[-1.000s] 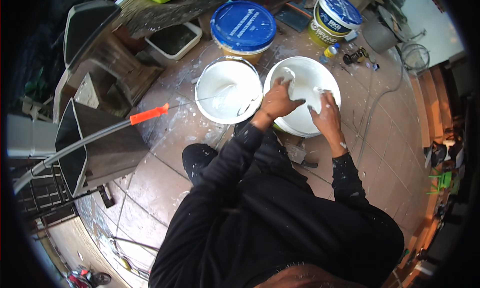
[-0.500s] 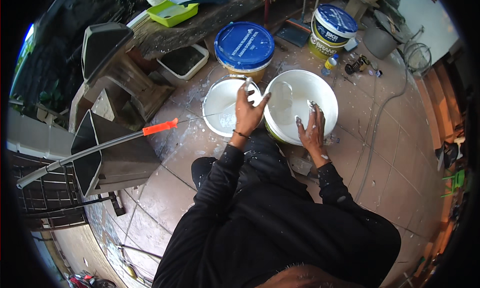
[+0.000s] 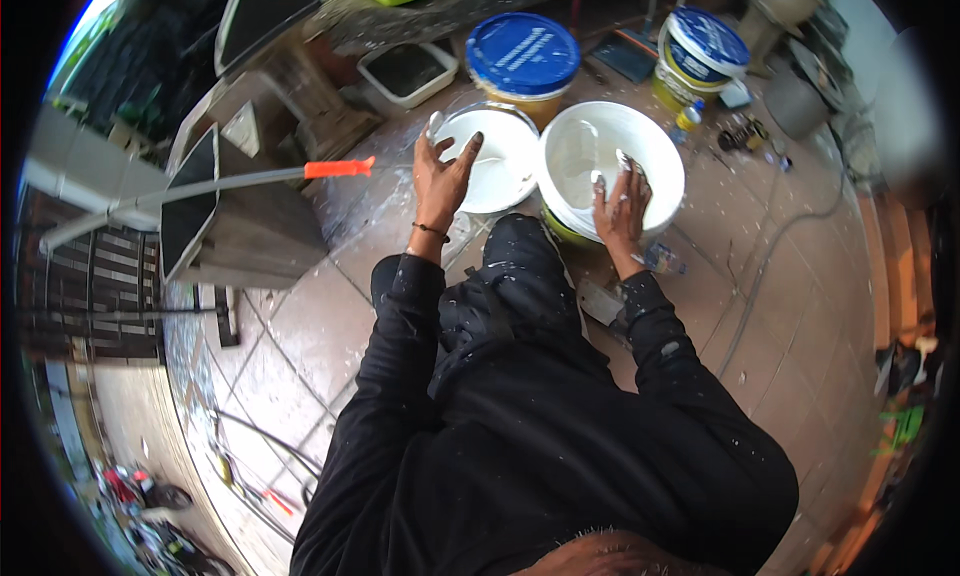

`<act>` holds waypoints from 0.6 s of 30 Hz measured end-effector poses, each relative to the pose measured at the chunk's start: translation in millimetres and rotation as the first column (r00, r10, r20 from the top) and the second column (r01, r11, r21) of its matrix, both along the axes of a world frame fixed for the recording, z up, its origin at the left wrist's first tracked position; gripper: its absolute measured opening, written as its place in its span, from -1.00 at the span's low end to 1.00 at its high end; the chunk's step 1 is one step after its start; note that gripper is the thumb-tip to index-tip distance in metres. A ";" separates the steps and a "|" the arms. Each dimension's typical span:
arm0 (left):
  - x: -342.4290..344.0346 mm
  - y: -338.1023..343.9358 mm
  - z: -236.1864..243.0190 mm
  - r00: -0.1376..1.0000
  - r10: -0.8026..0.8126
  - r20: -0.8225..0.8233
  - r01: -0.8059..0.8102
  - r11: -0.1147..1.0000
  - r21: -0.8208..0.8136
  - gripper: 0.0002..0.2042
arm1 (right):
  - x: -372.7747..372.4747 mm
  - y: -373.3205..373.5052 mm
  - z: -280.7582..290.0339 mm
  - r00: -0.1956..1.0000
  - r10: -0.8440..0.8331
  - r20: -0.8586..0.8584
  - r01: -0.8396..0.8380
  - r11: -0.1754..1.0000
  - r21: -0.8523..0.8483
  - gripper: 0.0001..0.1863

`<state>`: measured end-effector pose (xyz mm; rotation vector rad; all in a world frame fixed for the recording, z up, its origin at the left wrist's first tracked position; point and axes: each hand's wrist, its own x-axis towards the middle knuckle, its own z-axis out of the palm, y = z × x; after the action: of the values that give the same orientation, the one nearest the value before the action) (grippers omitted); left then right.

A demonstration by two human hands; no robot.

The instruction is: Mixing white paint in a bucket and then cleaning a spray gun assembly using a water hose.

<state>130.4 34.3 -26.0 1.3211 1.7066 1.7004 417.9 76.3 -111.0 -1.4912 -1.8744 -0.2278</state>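
Observation:
My left hand point(image 3: 440, 184) hovers at the left side of a smaller white bucket point(image 3: 512, 181), fingers spread and white paint on a fingertip. It holds nothing. A grey pole with an orange end point(image 3: 340, 167) runs in from the left; its thin metal rod passes behind that hand toward this bucket. My right hand point(image 3: 622, 214), also open and paint-smeared, is over the near right part of a larger white bucket point(image 3: 667, 166), with nothing in its fingers. Whether it touches the rim I cannot tell. Whitish liquid or residue shows inside the larger bucket.
Behind stand two blue-lidded paint buckets point(image 3: 522, 54) point(image 3: 708, 38), a shallow white tub point(image 3: 443, 81) and a small bottle point(image 3: 686, 122). A clear plastic bottle point(image 3: 664, 259) lies beside the larger bucket. A grey hose point(image 3: 765, 261) crosses the tiles at right. A hollow grey block point(image 3: 255, 221) stands left.
My left hand has moved left, from between the two buckets to the smaller bucket's left side. My right hand stays over the larger bucket. The whole view has shifted.

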 end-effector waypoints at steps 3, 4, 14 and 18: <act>-10.4 -6.5 -8.3 0.987 0.107 -0.120 -0.104 0.994 0.025 -0.33 | -0.2 5.6 -10.2 0.998 -0.031 0.063 0.024 0.995 0.102 -0.41; -12.7 -7.3 -11.1 0.983 0.145 -0.115 -0.143 0.989 0.033 -0.31 | 3.8 6.8 -12.6 0.999 0.034 0.026 -0.035 0.998 0.048 -0.42; -3.0 -26.3 -30.5 0.985 0.169 -0.039 -0.172 0.975 -0.142 -0.12 | 14.8 12.0 -24.2 0.978 0.065 0.199 -0.075 0.996 0.043 -0.41; -13.7 -30.8 -36.5 0.977 0.202 -0.068 -0.209 0.972 -0.108 -0.12 | 17.5 15.6 -25.2 0.992 0.027 0.122 -0.018 0.997 -0.072 -0.38</act>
<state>116.7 3.5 -62.5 1.1863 2.0033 1.6580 435.4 91.9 -136.2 -1.5328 -2.0151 -0.2502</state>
